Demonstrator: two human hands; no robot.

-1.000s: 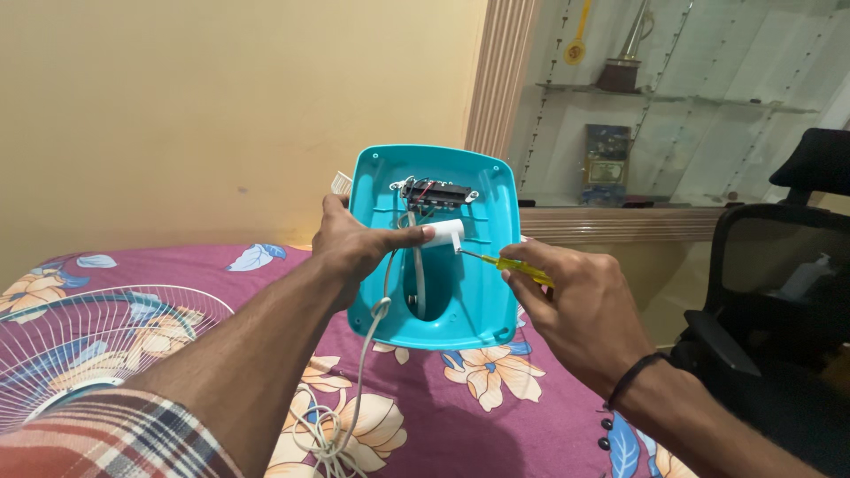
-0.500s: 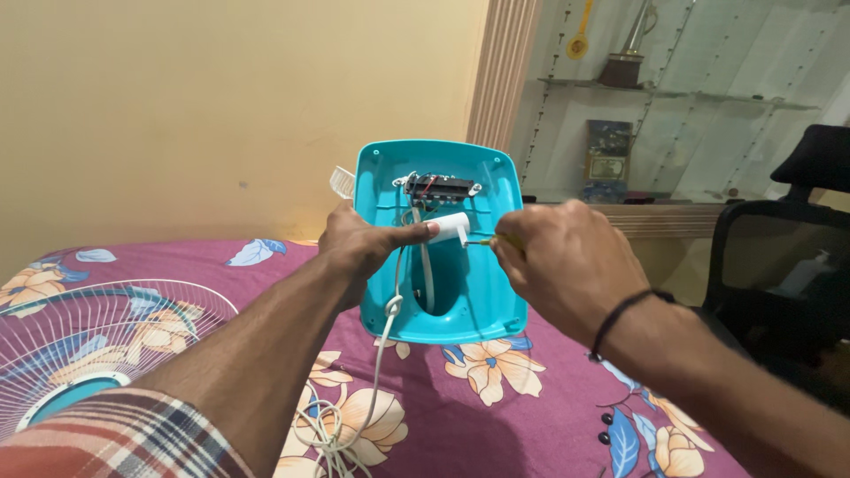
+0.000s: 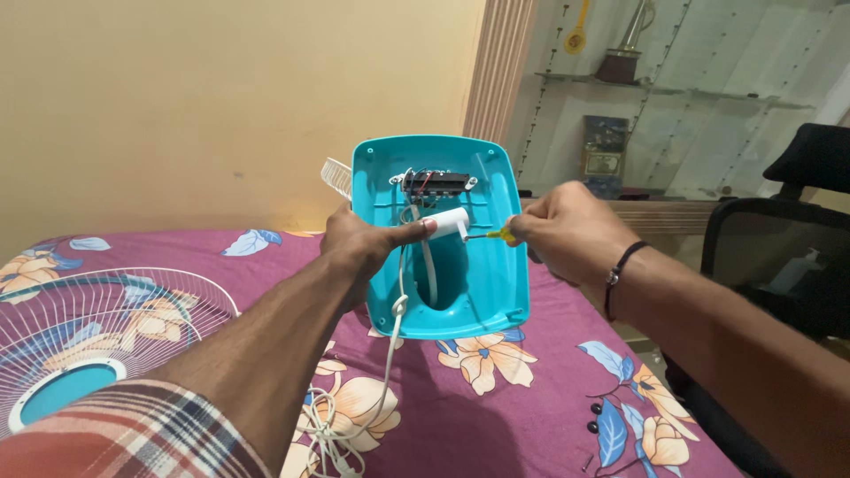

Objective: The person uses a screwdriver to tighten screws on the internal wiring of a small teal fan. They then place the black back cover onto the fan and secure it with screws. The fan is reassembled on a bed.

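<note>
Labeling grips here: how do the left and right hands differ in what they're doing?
The left hand grips the teal fan base by its edge, thumb pressing the white cylindrical capacitor; the right hand holds a yellow-handled screwdriver, tip at that capacitor. Only the right wrist wears a black band. Both are closed in grips.

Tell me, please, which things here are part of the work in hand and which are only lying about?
In hand: turquoise fan base, white cylinder, yellow-handled screwdriver, white cord, left hand, right hand.
Lying about: fan grille, black chair, small screws, shelf trophy.

head view, looking down, close in
</note>
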